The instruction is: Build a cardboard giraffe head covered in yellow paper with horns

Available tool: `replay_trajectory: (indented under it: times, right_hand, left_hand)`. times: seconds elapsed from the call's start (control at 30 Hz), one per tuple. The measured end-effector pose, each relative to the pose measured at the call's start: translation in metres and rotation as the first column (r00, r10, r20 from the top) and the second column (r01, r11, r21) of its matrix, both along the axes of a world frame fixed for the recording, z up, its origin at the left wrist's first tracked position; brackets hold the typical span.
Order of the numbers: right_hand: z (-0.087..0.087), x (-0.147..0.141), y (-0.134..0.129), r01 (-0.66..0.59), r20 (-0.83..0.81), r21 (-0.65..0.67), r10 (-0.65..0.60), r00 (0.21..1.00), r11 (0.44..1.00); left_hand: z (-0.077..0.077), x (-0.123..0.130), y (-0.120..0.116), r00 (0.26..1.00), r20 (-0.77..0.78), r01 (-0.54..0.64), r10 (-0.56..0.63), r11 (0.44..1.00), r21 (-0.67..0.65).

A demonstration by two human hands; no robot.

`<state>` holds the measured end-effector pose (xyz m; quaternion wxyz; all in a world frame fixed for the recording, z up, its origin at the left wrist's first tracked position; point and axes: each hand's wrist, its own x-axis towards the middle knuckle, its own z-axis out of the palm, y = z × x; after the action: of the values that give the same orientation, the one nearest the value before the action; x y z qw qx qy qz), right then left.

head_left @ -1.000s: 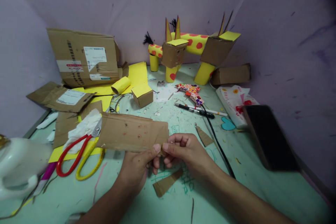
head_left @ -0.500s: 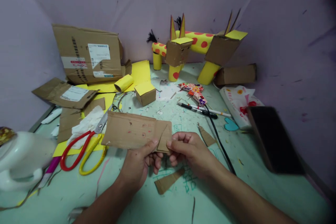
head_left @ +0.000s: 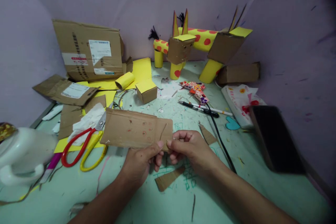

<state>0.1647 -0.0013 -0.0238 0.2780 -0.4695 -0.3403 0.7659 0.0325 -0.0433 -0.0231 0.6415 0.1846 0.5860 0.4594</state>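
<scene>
Between my two hands is a flat piece of cardboard (head_left: 128, 129) with small reddish marks and a cut or line near its right end. My left hand (head_left: 144, 164) pinches its lower edge, thumb on top. At the lower right corner, my right hand (head_left: 190, 150) is closed with thumb and fingertips on the cardboard. A cardboard scrap (head_left: 169, 179) lies on the table just below my hands. Left of the cardboard rest scissors (head_left: 86, 143) with one red and one yellow handle, their blades partly behind it.
Two spotted cardboard animals (head_left: 181, 50) stand at the back. A small yellow-topped box (head_left: 146, 92), a patterned glue gun (head_left: 195, 91) with a black cord, and pens (head_left: 199, 108) lie mid-table. A phone (head_left: 275, 140) is at right, a white mug (head_left: 26, 154) at left, a carton (head_left: 91, 52) behind.
My left thumb has shifted slightly right along the cardboard, and the flap-like piece at its right end now looks flatter. The view has moved a little; both hands keep their hold.
</scene>
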Motion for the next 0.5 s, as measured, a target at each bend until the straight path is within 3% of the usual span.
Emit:
replay_trajectory:
  times: [0.5]
  right_hand:
    - [-0.0006, -0.0011, -0.0008, 0.002, 0.016, -0.025, -0.002, 1.000, 1.000]
  left_hand:
    - [-0.0023, 0.0001, -0.0025, 0.998, -0.067, -0.013, 0.012, 1.000, -0.017]
